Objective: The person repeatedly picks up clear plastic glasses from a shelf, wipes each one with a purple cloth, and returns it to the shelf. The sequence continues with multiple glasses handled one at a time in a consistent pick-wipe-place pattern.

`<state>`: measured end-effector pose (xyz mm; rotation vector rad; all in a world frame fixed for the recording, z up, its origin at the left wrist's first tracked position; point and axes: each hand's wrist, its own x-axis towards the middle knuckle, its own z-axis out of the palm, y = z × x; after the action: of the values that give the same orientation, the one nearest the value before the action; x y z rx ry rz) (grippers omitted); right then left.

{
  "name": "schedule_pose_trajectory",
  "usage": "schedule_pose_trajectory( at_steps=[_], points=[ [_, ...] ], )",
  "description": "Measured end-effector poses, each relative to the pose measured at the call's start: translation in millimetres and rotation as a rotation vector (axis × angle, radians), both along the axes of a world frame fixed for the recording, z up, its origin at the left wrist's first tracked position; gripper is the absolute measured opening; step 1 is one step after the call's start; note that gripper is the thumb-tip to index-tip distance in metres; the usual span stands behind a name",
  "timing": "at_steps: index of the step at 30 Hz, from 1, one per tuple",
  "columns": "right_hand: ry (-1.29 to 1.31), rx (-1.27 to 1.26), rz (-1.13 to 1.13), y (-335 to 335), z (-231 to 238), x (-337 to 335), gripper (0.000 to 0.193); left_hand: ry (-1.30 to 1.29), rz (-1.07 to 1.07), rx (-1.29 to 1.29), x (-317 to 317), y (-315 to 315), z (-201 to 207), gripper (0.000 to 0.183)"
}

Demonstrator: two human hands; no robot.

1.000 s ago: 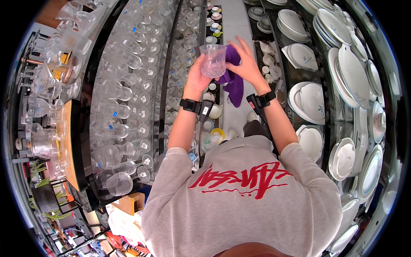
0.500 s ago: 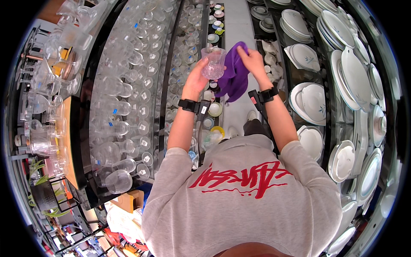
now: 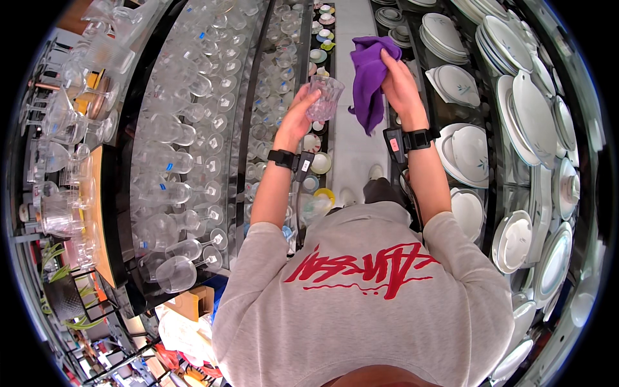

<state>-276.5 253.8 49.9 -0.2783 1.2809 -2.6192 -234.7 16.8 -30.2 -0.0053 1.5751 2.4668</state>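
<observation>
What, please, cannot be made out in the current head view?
Head view: inner faces of the purple cloth, hidden by its folds.
Head view: far fingers of the left hand, obscured by the patterned glass.
Head view: upper trousers, covered by the grey shirt.
Head view: any print on blue labels, too small.

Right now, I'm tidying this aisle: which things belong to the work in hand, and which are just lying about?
In hand:
- clear, patterned glass tumbler, in the left hand
- draped purple fabric cloth, in the right hand

Apparently just about:
- clear stemmed glasses
- rounded white ceramic plates
- brown cardboard box
</observation>
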Motion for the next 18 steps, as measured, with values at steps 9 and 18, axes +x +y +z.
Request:
schedule_pose_trajectory(
  at_steps=[9, 18],
  points=[
    [0.35, 0.545, 0.185, -25, -22, 15, 0.039, -0.093, 0.052, 0.066, -2, 5, 11, 0.05],
    [0.556, 0.822, 0.284, -38, -15, 24, 0.055, -0.065, 0.002, -0.042, 5, -8, 29, 0.038]
  ],
)
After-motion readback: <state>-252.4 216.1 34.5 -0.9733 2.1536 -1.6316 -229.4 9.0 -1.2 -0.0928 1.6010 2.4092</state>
